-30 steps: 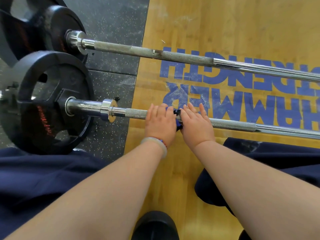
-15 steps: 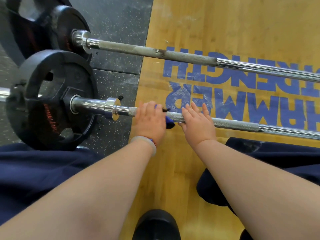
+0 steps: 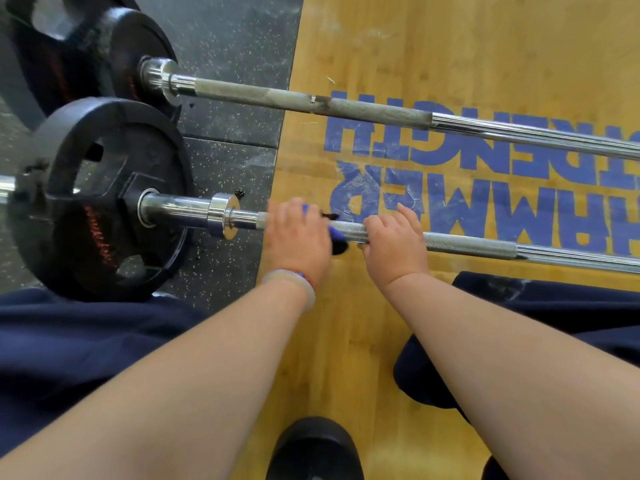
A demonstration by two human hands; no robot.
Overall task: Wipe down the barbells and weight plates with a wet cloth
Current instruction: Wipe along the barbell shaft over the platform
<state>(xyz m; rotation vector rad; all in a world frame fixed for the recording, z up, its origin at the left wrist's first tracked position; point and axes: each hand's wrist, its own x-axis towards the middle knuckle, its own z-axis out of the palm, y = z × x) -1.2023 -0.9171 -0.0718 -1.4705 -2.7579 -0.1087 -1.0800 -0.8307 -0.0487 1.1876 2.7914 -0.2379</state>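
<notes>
The left hand [image 3: 298, 237] is wrapped round a blue cloth [image 3: 335, 233] and the near barbell [image 3: 467, 242], probably so the wet fabric hugs the knurled shaft all round. Just to its right, the right hand [image 3: 394, 244] curls over the same bar, seemingly to stop it rolling. Left of the left hand stands the weight plate [image 3: 104, 209]. Beyond both hands, well apart, lies a second barbell [image 3: 346, 107].
</notes>
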